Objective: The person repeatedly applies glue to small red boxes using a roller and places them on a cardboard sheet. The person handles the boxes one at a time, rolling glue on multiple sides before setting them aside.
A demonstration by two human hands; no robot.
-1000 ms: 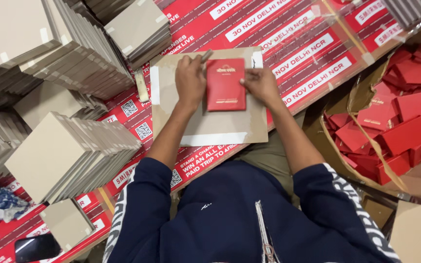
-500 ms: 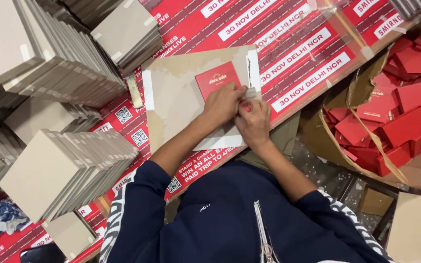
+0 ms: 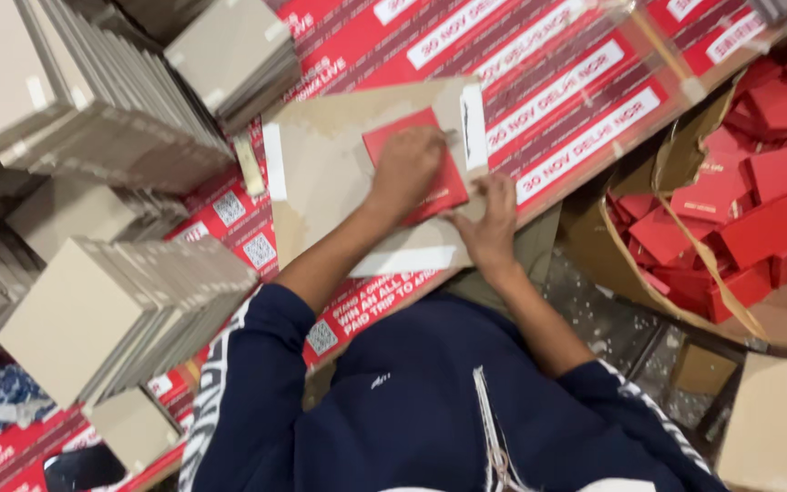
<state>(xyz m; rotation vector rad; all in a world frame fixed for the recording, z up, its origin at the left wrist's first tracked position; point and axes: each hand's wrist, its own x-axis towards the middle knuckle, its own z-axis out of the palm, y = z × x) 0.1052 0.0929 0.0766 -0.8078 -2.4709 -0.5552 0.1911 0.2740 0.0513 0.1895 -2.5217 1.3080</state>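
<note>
My two hands press a small red booklet onto a brown card.

My left hand [image 3: 407, 169] lies flat on the red booklet [image 3: 416, 169], fingers spread and gripping nothing. My right hand [image 3: 489, 223] touches the booklet's lower edge; I think its fingers pinch the corner, but it is blurry. The booklet sits on the brown card [image 3: 339, 173] on the desk [image 3: 576, 82]. Stacks of grey cards [image 3: 93, 310] stand to the left, and a box of red booklets [image 3: 740, 210] to the right.
</note>
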